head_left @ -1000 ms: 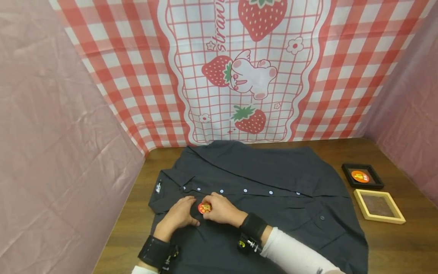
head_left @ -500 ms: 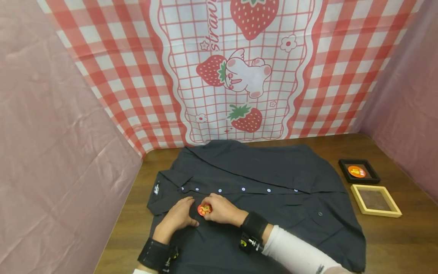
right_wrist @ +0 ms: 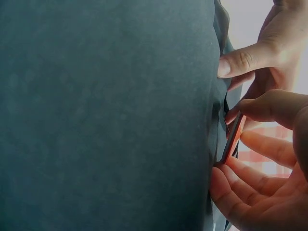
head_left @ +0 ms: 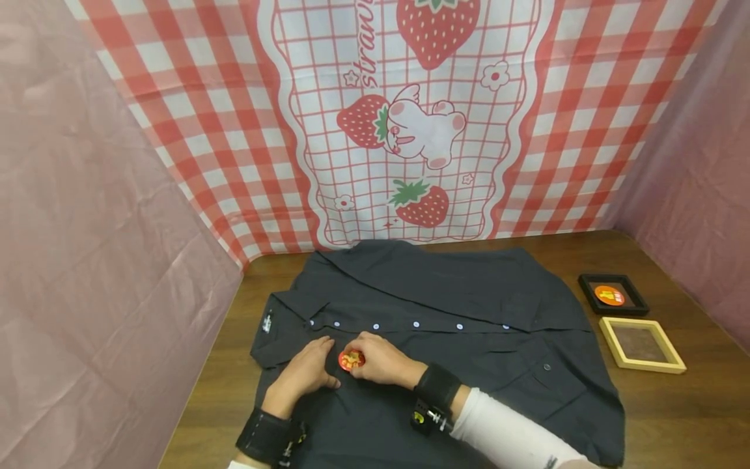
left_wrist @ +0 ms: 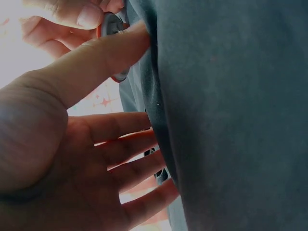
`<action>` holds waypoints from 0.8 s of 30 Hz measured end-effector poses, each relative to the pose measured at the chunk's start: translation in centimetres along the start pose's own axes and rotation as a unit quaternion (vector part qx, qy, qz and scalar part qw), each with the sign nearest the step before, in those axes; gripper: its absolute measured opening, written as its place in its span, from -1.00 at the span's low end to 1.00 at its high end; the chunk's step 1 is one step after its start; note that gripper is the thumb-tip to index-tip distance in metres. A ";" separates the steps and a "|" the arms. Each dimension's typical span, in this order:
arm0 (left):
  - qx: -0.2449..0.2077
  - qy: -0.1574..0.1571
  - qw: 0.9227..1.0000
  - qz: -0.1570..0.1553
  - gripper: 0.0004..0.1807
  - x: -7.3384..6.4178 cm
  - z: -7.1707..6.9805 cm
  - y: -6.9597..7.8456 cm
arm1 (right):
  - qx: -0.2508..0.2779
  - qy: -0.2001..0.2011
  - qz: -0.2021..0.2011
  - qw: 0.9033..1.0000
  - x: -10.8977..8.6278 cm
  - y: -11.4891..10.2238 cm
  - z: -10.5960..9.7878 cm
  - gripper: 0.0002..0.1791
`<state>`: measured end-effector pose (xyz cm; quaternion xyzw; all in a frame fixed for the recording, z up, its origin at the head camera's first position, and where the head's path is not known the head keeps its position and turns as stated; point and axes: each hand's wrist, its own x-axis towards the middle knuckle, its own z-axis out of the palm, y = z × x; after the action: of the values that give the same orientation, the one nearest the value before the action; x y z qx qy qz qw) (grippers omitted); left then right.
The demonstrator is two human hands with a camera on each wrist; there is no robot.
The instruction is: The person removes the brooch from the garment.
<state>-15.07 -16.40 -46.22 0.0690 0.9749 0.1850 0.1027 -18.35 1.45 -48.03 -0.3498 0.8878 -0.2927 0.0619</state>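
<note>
Evidently the pinning step is in hand: the right hand (head_left: pixel 377 359) pinches a round red badge (head_left: pixel 351 359) by its rim, thumb and fingers curled about it, and holds it on edge against the dark shirt (head_left: pixel 457 306), as the right wrist view shows (right_wrist: pixel 234 137). The left hand (head_left: pixel 305 371) lies just beside it with fingers straight, its thumb pressing the cloth next to the badge (left_wrist: pixel 113 45) and its other fingers apparently tucked under a fold. The badge sits on the shirt's chest, just below the button row (head_left: pixel 413 324) and near the collar end.

By my reading the next move calls for small, steady finger work: the cloth kept taut by the left thumb while the right hand works the badge's back against the fabric. Whether any pin has pierced the cloth I cannot tell.

Outward, the shirt lies flat across the table (head_left: pixel 674 417) with its collar toward the left curtain. Bare wood is open to the right, where a black frame (head_left: pixel 612 294) and a wooden frame (head_left: pixel 641 344) lie well apart from the hands. The checked backdrop (head_left: pixel 410 117) closes the far side, and pink curtains hem both flanks.
</note>
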 end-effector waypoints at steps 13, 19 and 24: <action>-0.032 0.007 0.999 0.020 -0.22 -0.2 -0.1 -0.1 | 0.031 0.008 0.008 0.999 -0.2 0.3 -0.2 -0.66; -0.040 0.025 0.998 0.038 -0.28 -0.3 -0.3 -0.1 | 0.035 0.020 0.000 0.999 -0.2 0.2 -0.5 -0.67; -0.041 0.036 0.997 0.048 -0.32 -0.1 -0.3 -0.1 | 0.040 0.033 -0.008 0.999 -0.2 0.2 -0.6 -0.67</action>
<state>-15.05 -16.63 -45.98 0.1044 0.9653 0.2315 0.0612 -18.51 2.01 -47.66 -0.3440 0.8744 -0.3393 0.0445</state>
